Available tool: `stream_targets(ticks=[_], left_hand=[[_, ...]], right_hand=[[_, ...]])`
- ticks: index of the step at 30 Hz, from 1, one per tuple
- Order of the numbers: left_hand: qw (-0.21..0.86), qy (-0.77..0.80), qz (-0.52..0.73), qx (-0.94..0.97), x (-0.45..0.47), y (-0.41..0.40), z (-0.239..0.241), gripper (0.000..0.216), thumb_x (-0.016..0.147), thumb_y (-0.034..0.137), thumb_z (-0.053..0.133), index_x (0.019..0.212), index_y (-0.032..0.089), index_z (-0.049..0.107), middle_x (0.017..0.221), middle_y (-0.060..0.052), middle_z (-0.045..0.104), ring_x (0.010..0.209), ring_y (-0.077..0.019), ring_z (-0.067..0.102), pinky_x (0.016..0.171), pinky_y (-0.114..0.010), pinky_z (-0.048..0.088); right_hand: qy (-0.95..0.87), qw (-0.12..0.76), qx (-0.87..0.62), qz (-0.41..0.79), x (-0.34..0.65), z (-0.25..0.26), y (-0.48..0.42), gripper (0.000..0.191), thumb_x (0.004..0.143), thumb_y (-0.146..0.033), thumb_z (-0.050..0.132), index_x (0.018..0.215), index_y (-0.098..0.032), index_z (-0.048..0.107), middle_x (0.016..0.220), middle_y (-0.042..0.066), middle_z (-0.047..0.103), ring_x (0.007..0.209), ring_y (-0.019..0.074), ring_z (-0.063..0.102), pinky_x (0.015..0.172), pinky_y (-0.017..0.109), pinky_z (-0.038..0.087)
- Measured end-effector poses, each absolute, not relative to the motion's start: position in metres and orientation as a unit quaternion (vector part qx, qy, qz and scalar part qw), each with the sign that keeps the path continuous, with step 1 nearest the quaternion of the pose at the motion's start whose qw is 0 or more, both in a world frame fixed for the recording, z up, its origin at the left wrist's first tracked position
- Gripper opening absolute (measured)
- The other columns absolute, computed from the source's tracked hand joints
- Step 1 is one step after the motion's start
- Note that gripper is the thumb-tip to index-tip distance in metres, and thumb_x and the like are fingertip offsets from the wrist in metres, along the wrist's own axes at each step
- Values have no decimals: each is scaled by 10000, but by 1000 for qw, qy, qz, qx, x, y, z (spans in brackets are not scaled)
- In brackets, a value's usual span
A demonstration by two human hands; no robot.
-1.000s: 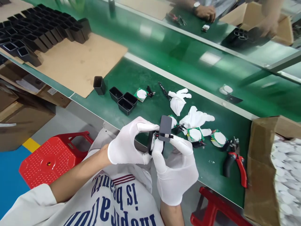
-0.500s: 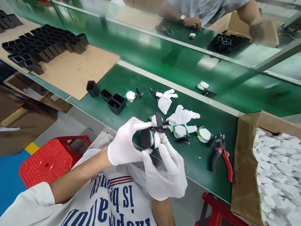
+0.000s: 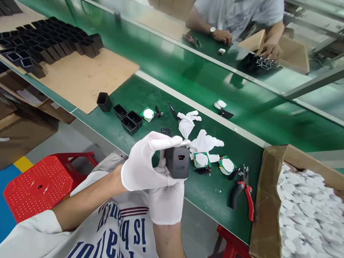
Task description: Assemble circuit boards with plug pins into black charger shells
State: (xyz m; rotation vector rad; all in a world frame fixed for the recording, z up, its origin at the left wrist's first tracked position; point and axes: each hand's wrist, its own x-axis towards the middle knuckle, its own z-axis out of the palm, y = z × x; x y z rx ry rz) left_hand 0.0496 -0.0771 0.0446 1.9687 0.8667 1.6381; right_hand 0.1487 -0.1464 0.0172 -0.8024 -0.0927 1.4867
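Note:
Both my hands wear white gloves. My left hand [image 3: 145,161] is closed around a black plastic charger case [image 3: 180,163], fingers along its top and thumb below. The case's end face, with a small port cutout, is turned to the right. Below and behind it, my right hand [image 3: 166,200] grips the same case, its fingers mostly hidden. Just beyond my left fingers shows another black piece [image 3: 166,132], partly covered. Green circuit boards with white round pads, one board [image 3: 201,159] and another board [image 3: 227,165], lie to the right.
Loose white gloves [image 3: 205,143], red-and-black pliers [image 3: 243,193] and a black pen [image 3: 173,110] lie on the green bench. Open black cases [image 3: 129,125] stand left, with many more on cardboard [image 3: 113,71]. A carton [image 3: 266,200] of white pads is right. A co-worker sits opposite.
The open assembly with exposed wires and board between my hands now appears as a case with its end face on. My right hand has moved left, beneath the case.

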Motion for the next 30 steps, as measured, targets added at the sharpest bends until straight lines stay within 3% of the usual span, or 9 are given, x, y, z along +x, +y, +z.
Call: stream_targets(ticks=[4,9,14,18,25,27,30], left_hand=[[224,322,590,706,35,-79,44,771,728,211,956,1430,226,638,1291,-64,796,1118,-252,823,957,-342,709],[225,347,589,694,25,-82,46,764,683,185,964,1391,219,680,1277,-73,819,1116,-262,836,975,-363,718],[253,352,579,691,15,-82,52,702,699,135,931,1366,206,723,1282,-99,836,1161,-278,830,1000,-392,719],[273,359,557,697,6,-79,57,660,739,127,889,1377,178,728,1331,-93,833,1206,-277,816,1054,-384,699],[246,330,587,697,-3,-70,55,662,780,125,855,1401,234,653,1316,-102,833,1222,-269,827,1056,-396,709],[256,343,553,715,-8,-67,54,642,807,132,853,1405,255,656,1366,-82,819,1241,-264,822,1049,-385,713],[308,399,442,742,-16,-62,55,547,842,151,864,1355,274,722,1395,-50,810,1236,-264,823,1027,-381,720]], right_hand=[[-5,621,-367,693,143,16,-149,382,911,-493,874,1257,-345,810,1209,-6,853,953,164,813,881,269,719],[-5,585,-385,713,132,16,-146,256,916,-588,834,1013,-350,841,966,-16,835,874,189,788,898,339,735],[-8,565,-387,729,125,34,-137,288,778,-518,953,948,-310,850,911,-30,814,781,135,734,868,218,690],[-19,547,-385,743,118,38,-132,337,822,-612,892,962,-308,857,895,-31,808,771,134,718,887,231,682],[-36,578,-426,695,104,35,-124,325,918,-617,801,1029,-315,846,965,-8,832,941,199,779,998,358,673],[-49,612,-440,656,105,34,-121,330,944,-581,792,1164,-339,830,1143,-13,844,1140,215,779,1111,403,630],[-92,656,-469,584,108,29,-119,467,934,-520,828,1375,-380,758,1448,-37,769,1463,232,648,1303,464,478]])
